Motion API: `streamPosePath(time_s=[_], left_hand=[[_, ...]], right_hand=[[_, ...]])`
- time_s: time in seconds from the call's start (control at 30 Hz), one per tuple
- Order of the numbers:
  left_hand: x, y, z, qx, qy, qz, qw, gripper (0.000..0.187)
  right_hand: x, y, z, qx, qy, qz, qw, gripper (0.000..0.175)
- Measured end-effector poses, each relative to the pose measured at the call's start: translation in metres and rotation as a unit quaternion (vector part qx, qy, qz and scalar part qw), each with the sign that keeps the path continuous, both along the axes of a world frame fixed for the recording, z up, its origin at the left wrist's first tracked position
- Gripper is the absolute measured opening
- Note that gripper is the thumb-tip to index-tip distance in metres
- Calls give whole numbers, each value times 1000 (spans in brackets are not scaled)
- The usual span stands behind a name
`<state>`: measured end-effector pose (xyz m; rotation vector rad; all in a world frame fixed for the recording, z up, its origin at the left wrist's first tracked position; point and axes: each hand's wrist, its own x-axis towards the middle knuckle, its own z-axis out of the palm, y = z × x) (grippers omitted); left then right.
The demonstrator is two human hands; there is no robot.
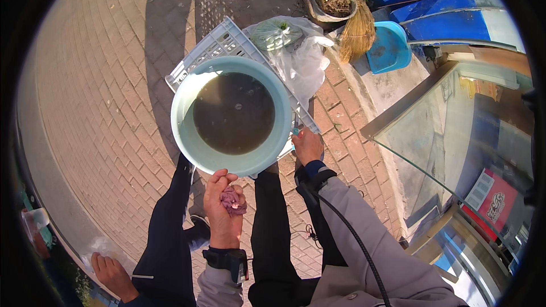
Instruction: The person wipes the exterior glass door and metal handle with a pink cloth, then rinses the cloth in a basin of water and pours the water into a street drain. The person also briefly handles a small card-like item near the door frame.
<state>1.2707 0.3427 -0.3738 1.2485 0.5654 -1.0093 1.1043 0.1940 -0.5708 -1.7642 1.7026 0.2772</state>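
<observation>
My left hand (222,217) is palm up at the near rim of a pale green plastic basin (181,136), with a crumpled purple cloth (233,201) in it. Dark, murky water (234,113) with a few bubbles fills the bottom of the basin. The basin rests on a white plastic crate (209,44). Just right of the basin, my right hand (309,146) is curled around a turquoise object (295,132) at the crate's near right corner. Most of that object is hidden by the fingers.
Clear plastic bags with greens (277,36) lie against the crate. Beyond stand a soil-filled pot (335,2), a straw broom (357,36) and a blue dustpan (389,49). A glass-sided cabinet (431,145) is at right. At lower left, another person's hand (113,276) is beside a clear bag (104,249).
</observation>
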Motion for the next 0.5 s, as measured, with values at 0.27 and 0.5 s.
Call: streamPosePath(time_s=[0.27,0.5], left_hand=[[-44,-1,19,105,-40,-225,968,31],[-96,8,62,25,20,-178,984,28]], right_hand=[[-7,4,94,318,-431,-265,802,18],[-21,27,210,382,-478,-181,770,15]])
